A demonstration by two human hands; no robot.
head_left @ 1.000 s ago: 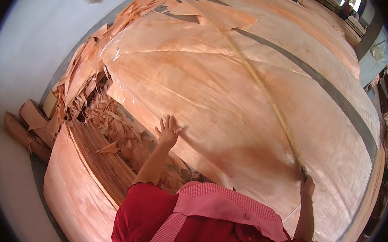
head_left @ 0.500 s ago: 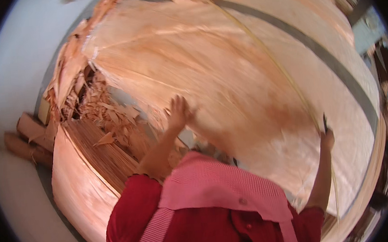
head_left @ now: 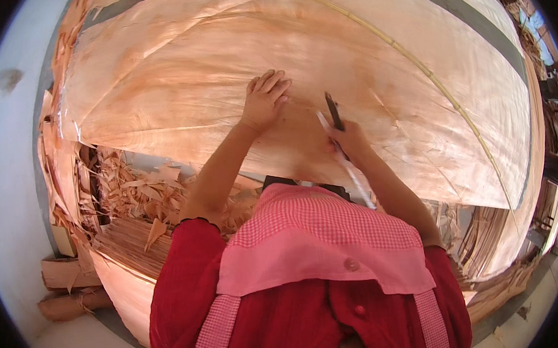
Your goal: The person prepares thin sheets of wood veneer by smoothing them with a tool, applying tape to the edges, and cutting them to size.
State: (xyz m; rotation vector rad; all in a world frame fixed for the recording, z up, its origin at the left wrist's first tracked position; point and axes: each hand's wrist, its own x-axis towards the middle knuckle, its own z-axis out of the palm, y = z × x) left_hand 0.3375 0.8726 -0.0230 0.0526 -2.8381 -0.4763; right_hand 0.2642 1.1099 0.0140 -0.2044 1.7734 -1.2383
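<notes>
A broad pale-orange wood veneer sheet (head_left: 187, 70) lies in front of me, faintly wrinkled. My left hand (head_left: 267, 101) rests on it, palm down with fingers extended, holding nothing. Close by on the right, my right hand (head_left: 349, 140) is closed around a slim dark tool (head_left: 333, 112), whose upper end sticks out above the fingers; its exact kind is unclear. A narrow white strip (head_left: 359, 184) runs past the same hand down toward my apron; whether the fingers grip it too I cannot tell. Across the sheet's right side lies a long, thin yellow bamboo stick (head_left: 438, 85).
Torn veneer scraps (head_left: 157, 186) fill a gap at the left, beside a stack of veneer (head_left: 132, 242) seen edge-on. Two short logs (head_left: 71, 303) lie at the lower left. A grey band (head_left: 468, 15) crosses the far right, and more stacked veneer (head_left: 484, 240) stands at the right.
My right hand has swung from the far right to the middle, away from the bamboo stick, still holding the dark tool. The white strip now shows. My left hand sits farther up the sheet.
</notes>
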